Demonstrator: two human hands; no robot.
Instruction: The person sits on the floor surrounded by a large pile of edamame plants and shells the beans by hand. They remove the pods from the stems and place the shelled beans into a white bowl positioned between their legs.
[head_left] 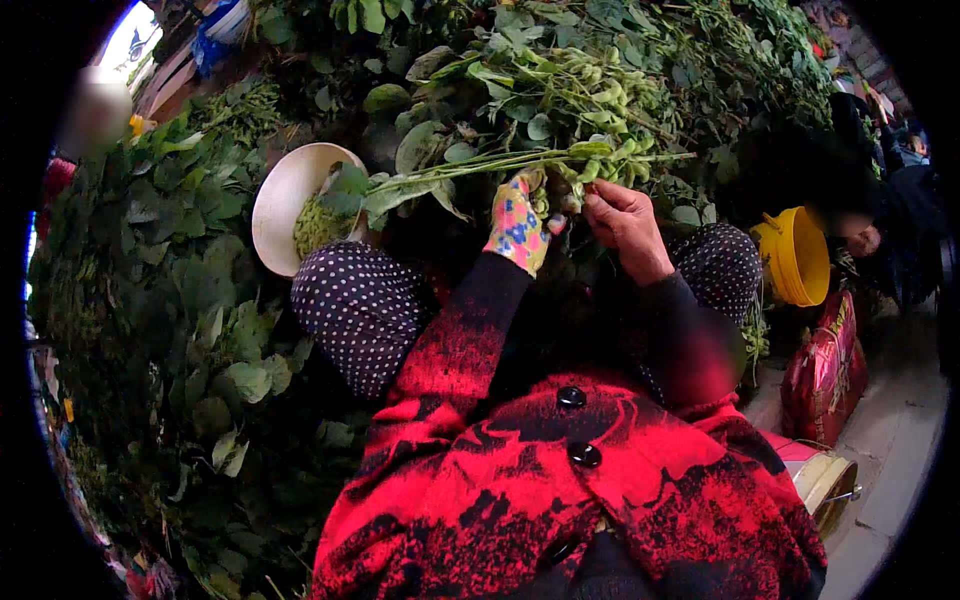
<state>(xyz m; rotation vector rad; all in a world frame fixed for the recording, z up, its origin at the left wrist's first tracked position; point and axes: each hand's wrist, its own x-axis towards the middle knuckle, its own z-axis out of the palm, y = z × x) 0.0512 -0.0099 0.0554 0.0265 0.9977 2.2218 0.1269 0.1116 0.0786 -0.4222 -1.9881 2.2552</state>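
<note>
Head view: the leafy stalk (pixel 480 165) lies crosswise, its long axis running from nine to three o'clock, just above both hands. The gloved left hand (pixel 520 222) grips its stem; the bare right hand (pixel 622 218) pinches pods (pixel 600 165) at its three-o'clock end.

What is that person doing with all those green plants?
A seated person holds a leafy green stalk across their knees. The left hand, in a colourful patterned glove, grips the stalk, while the bare right hand pinches at the cluster of green pods on it. A cream bowl with picked pods sits by the left knee. Heaps of leafy plants lie all around, and a yellow bucket stands on the right.
</note>
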